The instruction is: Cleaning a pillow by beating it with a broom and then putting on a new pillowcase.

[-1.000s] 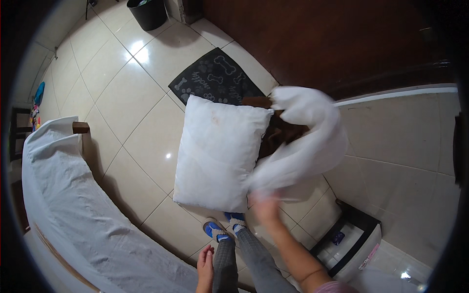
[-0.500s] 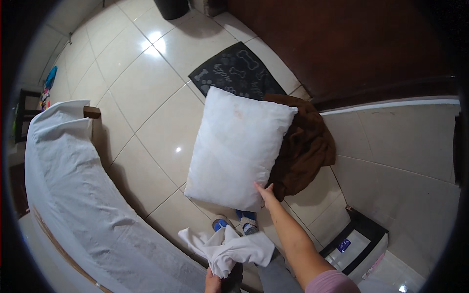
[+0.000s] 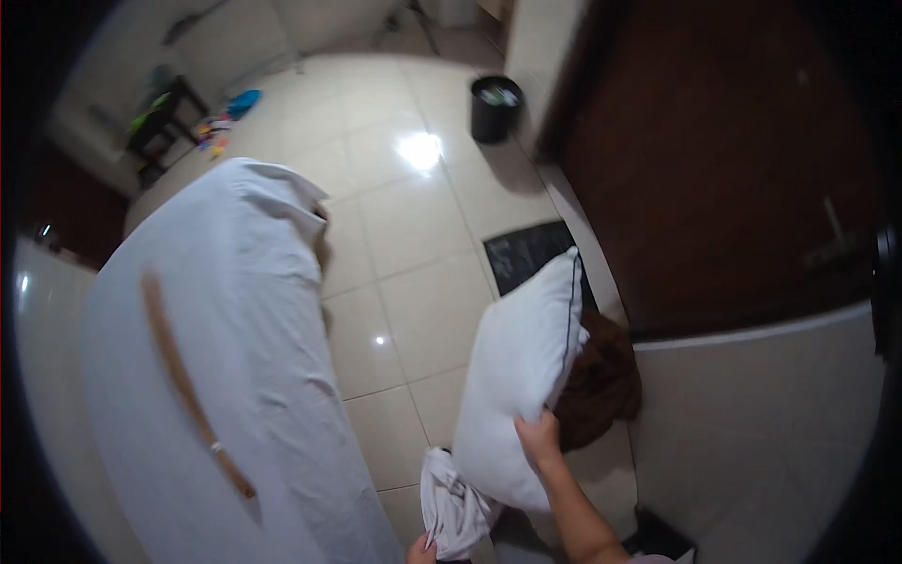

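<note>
My right hand [image 3: 540, 440] grips the lower right edge of a white pillow [image 3: 519, 376], which stands tilted on edge above the tiled floor. Behind the pillow lies a brown cloth heap [image 3: 601, 385]. My left hand [image 3: 421, 550] shows only at the bottom edge, its fingers closed on a crumpled white pillowcase [image 3: 453, 503] that hangs just left of the pillow's lower end. The bed with a white sheet [image 3: 235, 376] stretches along my left.
A long brown stick [image 3: 188, 385] lies on the sheet. A dark mat [image 3: 526, 254] lies on the beige floor before a dark wooden door [image 3: 714, 169]. A black waste bin [image 3: 495, 108] stands far off. A low white wall [image 3: 761, 414] is at right.
The view has swung left toward the bed. The pillow has been lifted from lying flat to standing on edge in my right hand. The pillowcase stays low in my left hand.
</note>
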`<state>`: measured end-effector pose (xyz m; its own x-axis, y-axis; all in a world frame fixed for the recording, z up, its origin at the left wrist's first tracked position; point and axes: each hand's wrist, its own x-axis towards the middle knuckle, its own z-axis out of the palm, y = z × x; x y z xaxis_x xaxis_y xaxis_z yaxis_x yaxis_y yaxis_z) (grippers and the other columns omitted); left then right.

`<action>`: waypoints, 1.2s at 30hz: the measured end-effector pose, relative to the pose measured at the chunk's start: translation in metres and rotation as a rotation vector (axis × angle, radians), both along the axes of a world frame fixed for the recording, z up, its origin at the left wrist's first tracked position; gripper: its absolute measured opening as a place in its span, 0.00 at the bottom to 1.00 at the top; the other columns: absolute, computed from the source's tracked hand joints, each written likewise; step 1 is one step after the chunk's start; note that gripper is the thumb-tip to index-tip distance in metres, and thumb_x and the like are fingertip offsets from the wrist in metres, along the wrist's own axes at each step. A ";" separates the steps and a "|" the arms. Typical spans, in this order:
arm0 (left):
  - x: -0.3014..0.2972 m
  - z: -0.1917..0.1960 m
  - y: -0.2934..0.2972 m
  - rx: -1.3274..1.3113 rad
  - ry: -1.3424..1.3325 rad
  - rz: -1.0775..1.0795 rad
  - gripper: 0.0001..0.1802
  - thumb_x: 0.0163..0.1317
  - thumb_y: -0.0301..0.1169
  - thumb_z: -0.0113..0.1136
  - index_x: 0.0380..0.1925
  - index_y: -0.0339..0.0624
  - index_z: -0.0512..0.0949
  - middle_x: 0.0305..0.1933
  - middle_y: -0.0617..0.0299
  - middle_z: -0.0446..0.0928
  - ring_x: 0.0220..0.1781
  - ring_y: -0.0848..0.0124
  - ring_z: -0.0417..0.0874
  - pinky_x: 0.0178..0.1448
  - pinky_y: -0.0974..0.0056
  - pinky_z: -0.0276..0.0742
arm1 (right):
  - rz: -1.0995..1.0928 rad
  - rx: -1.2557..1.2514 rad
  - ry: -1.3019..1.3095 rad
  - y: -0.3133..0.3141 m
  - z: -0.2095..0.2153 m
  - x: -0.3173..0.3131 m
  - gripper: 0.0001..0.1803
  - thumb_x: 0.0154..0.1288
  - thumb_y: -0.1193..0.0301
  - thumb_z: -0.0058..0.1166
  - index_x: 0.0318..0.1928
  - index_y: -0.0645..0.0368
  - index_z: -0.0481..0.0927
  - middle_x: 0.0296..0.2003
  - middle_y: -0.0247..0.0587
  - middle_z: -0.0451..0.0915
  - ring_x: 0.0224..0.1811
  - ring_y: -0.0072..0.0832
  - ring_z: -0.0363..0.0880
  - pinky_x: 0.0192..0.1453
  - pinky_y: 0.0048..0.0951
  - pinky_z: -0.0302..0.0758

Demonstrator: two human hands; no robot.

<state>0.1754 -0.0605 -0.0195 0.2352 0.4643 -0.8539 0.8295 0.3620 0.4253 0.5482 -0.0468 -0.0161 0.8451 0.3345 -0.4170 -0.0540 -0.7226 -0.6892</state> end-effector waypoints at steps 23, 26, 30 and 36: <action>-0.148 0.136 -0.106 0.116 -0.089 0.118 0.16 0.58 0.36 0.45 0.41 0.40 0.75 0.40 0.48 0.77 0.43 0.51 0.78 0.50 0.54 0.71 | 0.550 0.699 0.910 0.116 0.234 -0.364 0.32 0.51 0.68 0.61 0.55 0.69 0.65 0.47 0.46 0.74 0.47 0.34 0.73 0.52 0.31 0.69; -0.179 0.088 -0.126 0.550 -0.235 -0.042 0.18 0.56 0.38 0.49 0.41 0.37 0.75 0.41 0.47 0.78 0.44 0.52 0.78 0.49 0.56 0.73 | 0.835 0.219 0.461 0.117 0.169 -0.399 0.34 0.54 0.63 0.61 0.56 0.69 0.65 0.48 0.51 0.73 0.51 0.35 0.72 0.53 0.33 0.68; -0.186 0.171 -0.086 0.262 -0.440 0.490 0.21 0.58 0.37 0.49 0.47 0.36 0.74 0.41 0.53 0.78 0.44 0.60 0.78 0.49 0.61 0.73 | 1.338 0.294 0.383 0.055 0.181 -0.398 0.36 0.57 0.57 0.59 0.61 0.62 0.61 0.55 0.48 0.69 0.57 0.33 0.67 0.57 0.35 0.66; -0.213 0.318 -0.022 0.009 -0.931 0.766 0.22 0.54 0.27 0.50 0.50 0.34 0.72 0.42 0.61 0.77 0.41 0.75 0.78 0.47 0.70 0.73 | 1.894 0.015 0.646 0.017 0.279 -0.346 0.33 0.58 0.56 0.57 0.60 0.58 0.65 0.52 0.46 0.73 0.54 0.29 0.69 0.55 0.28 0.66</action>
